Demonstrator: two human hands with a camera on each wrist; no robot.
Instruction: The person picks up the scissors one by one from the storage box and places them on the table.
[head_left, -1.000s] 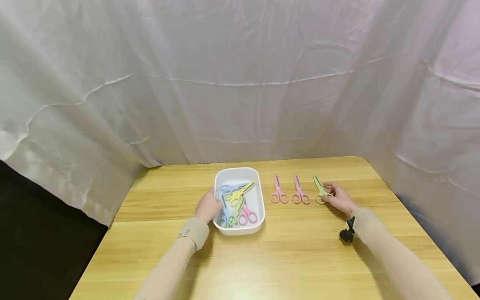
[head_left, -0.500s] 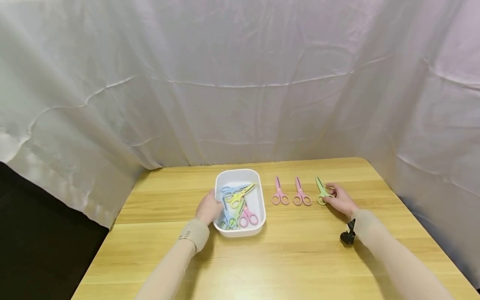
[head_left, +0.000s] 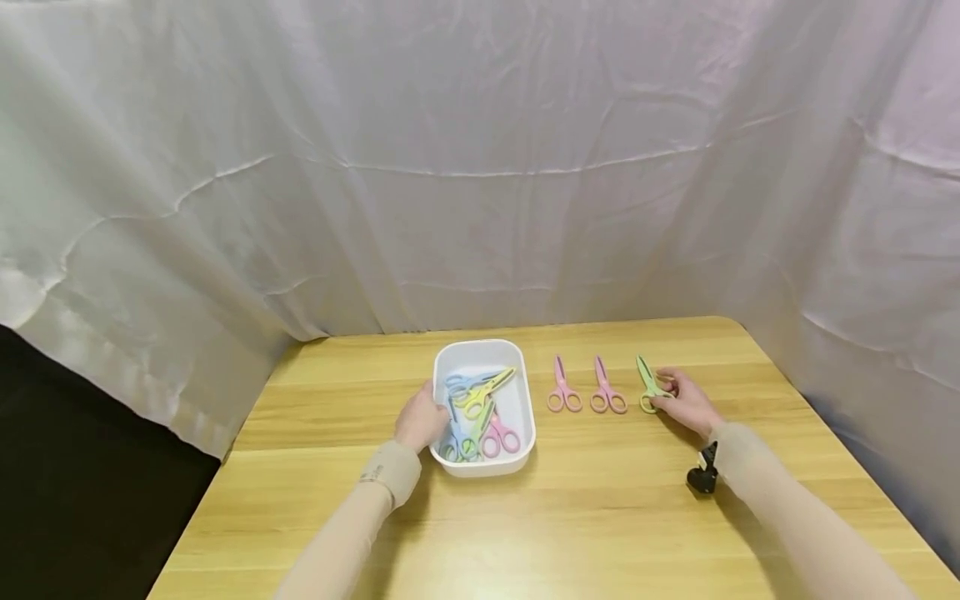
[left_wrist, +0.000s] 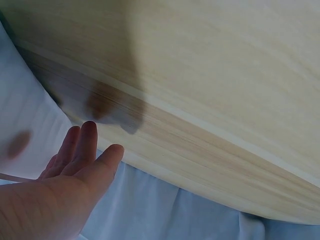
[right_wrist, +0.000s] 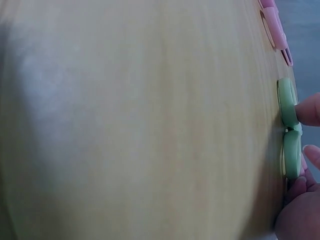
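Observation:
A white plastic bin stands mid-table with several scissors jumbled inside: blue, yellow, green and pink. My left hand holds the bin's left rim; part of the hand overlaps the rim in the head view. In the left wrist view its fingers lie outside the wall. Green scissors lie on the table at the right, blades pointing away from me. My right hand pinches their handle at the finger rings. Left of them lie two pink scissors, one nearer and one beside the bin, side by side.
The wooden table reaches a grey-white curtain along its back and sides. Black cloth hangs at the left. A small black device is at my right wrist.
The green scissors have shifted slightly to the right, away from the pink ones, with my right hand on them. My left hand keeps its place on the bin. The head view has moved a little.

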